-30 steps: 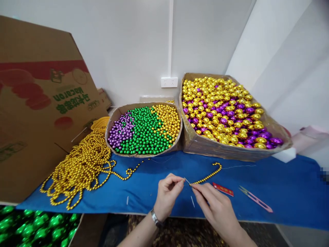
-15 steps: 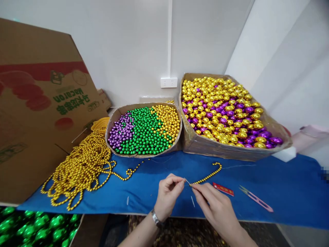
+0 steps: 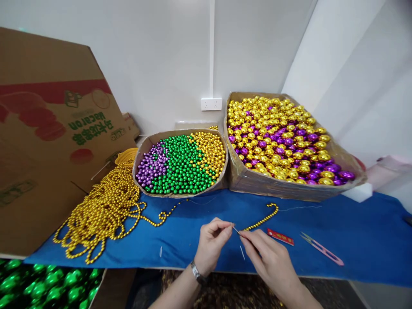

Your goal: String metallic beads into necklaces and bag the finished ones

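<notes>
My left hand [image 3: 213, 243] is closed in a pinch on one end of a thin needle [image 3: 236, 230]. The thumb and forefinger of my right hand [image 3: 272, 257] are pinched at its other end, where a short string of gold beads [image 3: 262, 222] meets the fingertips. Whether the right fingers grip needle, bead or thread is too small to tell. That string curls away over the blue cloth [image 3: 206, 214], and a pale thread runs off its far end. Just right of my right hand lies a red packet [image 3: 280, 237], with pink-handled thread snips [image 3: 322, 249] beyond.
A heap of gold bead strands [image 3: 103, 206] covers the left. Behind stand a box of purple, green and gold beads [image 3: 180, 195] and a larger box of gold and purple balls [image 3: 273, 189]. A tall carton [image 3: 48, 171] rises at left, above green balls [image 3: 54, 287].
My right fingertips have slid slightly over the near end of the gold bead string, hiding the bead there. Both hands otherwise stay nearly in place, and the view shifts very slightly.
</notes>
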A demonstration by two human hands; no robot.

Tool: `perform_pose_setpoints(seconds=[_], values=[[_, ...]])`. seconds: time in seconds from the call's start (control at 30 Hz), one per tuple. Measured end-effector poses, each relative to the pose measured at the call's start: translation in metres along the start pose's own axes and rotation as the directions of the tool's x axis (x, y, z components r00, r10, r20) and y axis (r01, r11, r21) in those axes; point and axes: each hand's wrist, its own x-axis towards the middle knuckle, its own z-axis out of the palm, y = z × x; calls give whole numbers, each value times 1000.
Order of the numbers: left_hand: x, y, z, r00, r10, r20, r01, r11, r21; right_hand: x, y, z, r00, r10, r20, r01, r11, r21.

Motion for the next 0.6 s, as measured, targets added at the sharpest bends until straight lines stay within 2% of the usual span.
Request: perform_pose_setpoints(seconds=[0.37, 0.6], values=[[1, -1, -1, 998, -54, 17, 55, 996, -69, -1, 2, 1, 1000, -12, -5, 12, 998, -59], [0, 2, 1, 1000, -25, 1, 25, 1000, -17, -3, 2, 1, 1000, -16, -20, 15, 998, -57]])
